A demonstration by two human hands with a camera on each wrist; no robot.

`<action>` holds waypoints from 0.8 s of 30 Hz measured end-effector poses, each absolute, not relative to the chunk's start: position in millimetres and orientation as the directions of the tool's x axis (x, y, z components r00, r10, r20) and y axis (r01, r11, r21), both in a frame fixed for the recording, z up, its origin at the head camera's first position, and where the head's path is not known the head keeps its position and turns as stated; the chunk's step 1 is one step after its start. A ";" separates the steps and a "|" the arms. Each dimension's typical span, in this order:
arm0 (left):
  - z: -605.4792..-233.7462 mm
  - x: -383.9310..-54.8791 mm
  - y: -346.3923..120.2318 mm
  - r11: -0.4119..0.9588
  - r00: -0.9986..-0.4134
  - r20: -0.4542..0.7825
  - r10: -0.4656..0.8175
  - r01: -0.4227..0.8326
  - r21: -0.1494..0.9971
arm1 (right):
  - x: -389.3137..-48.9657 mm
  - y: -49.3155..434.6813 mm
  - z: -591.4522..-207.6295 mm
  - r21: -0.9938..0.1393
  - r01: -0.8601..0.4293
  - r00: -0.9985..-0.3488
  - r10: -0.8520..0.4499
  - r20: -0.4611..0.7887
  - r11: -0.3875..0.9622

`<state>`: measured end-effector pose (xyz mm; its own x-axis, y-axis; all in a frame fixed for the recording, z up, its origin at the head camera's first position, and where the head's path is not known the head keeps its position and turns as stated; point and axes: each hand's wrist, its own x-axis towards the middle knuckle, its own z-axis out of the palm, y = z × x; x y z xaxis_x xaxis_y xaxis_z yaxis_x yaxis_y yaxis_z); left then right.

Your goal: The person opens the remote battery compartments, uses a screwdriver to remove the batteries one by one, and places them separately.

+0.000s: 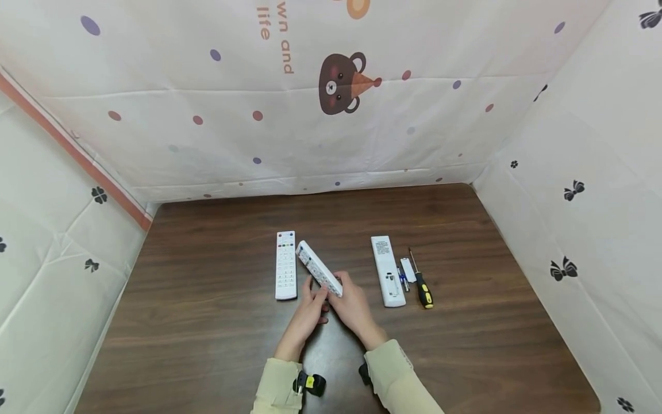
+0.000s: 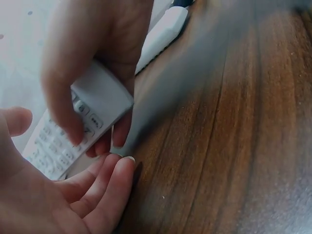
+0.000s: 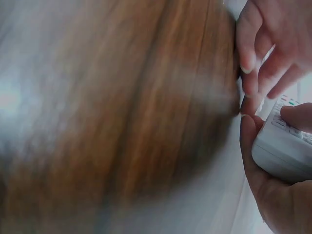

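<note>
My right hand (image 1: 354, 307) grips a white remote control (image 1: 316, 267) near its lower end, buttons up, thumb across the keys in the left wrist view. The remote slants toward the far left, above the table. My left hand (image 1: 308, 307) is beside that lower end. Its fingers (image 2: 109, 190) are loosely bent and its thumb stands apart, not wrapped round the remote. In the right wrist view the left fingertips (image 3: 247, 68) come close to the right hand's fingers; whether they touch is unclear.
A second white remote (image 1: 286, 264) lies buttons up at the left. Right of the hands a third remote (image 1: 385, 264) lies face down, its battery compartment uncovered. Beside it are batteries (image 1: 403, 280), a small white cover (image 1: 408, 269) and a black-yellow screwdriver (image 1: 424, 292). Patterned cloth surrounds the wooden table (image 1: 207, 345).
</note>
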<state>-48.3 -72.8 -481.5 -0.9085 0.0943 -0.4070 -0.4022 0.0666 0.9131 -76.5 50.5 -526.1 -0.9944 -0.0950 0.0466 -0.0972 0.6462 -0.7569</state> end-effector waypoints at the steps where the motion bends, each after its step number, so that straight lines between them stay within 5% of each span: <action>1: -482.8 -48.4 -73.1 0.064 -0.909 -0.405 0.096 -0.400 0.914 | -75.9 49.1 -525.7 -0.753 -0.112 -0.993 -0.105 0.057 0.649; 11: -520.5 -54.0 -77.2 0.052 -0.925 -0.372 0.084 -0.368 0.928 | -69.9 41.1 -524.8 -0.712 -0.177 -0.984 -0.138 0.112 0.680; 24: -526.7 -51.5 -82.6 0.102 -0.933 -0.359 0.034 -0.354 0.930 | -60.1 40.9 -518.7 -0.690 -0.261 -0.956 -0.279 0.089 0.675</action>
